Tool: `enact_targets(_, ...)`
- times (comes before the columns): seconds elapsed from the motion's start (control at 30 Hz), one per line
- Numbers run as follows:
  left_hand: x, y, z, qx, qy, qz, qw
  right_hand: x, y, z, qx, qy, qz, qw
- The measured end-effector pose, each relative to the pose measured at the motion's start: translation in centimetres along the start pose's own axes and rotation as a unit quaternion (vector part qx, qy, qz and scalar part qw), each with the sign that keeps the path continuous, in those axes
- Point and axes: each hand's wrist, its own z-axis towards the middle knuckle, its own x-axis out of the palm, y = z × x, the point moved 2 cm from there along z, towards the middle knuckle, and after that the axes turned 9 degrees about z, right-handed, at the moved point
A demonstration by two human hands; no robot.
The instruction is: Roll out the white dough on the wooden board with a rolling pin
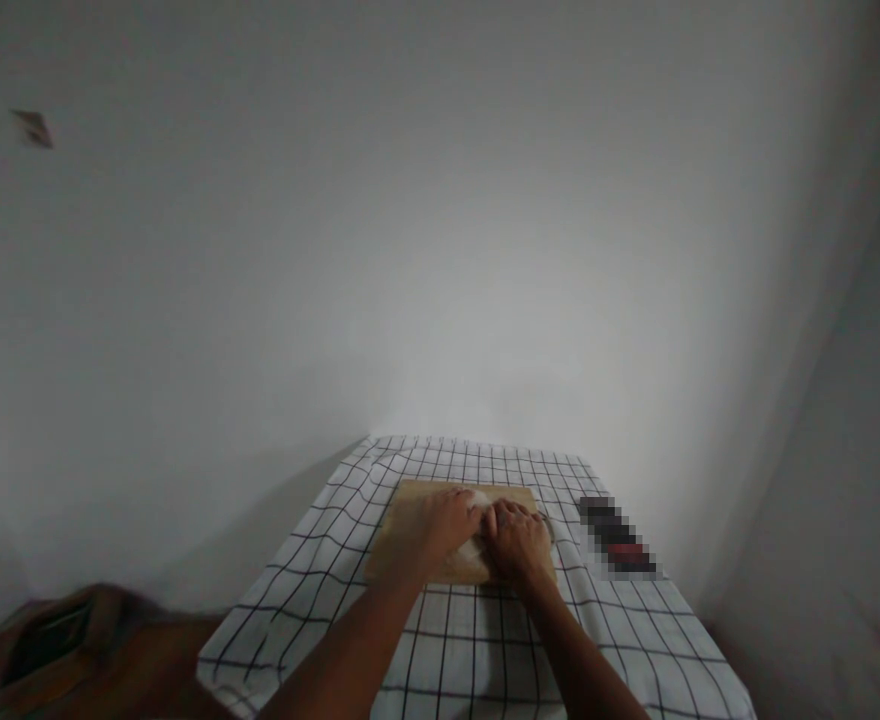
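Note:
A wooden board [402,505] lies on the table, with a pale lump of dough [479,497] on it. My left hand [449,518] presses on the dough from the left, its fingers curled over it and slightly blurred. From the right, my right hand [519,535] bears down on the same dough with bent fingers, close beside the left one. Most of the dough is hidden under both hands. A whitish patch, perhaps flour or more dough, shows on the board between my wrists.
A white cloth with a black grid [447,640] covers the table. At its right side lies a dark, pixelated object [616,540]. The table's far end meets a pale wall [485,250]. A brown wooden item [50,640] stands low at the left.

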Motion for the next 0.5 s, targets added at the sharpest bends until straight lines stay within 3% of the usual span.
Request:
enact_targets(0.33, 0.8, 1.2, 4.1, -0.007, 0.07, 0.003, 0.998, 0.4, -0.1, 0.3, 0.007, -0.008, 0.002, 1.0)
enact_targets(0.5, 1.3, 1.6, 5.0, -0.032, 0.071, -0.017, 0.997, 0.6, -0.2, 0.3, 0.003, -0.022, 0.02, 1.0)
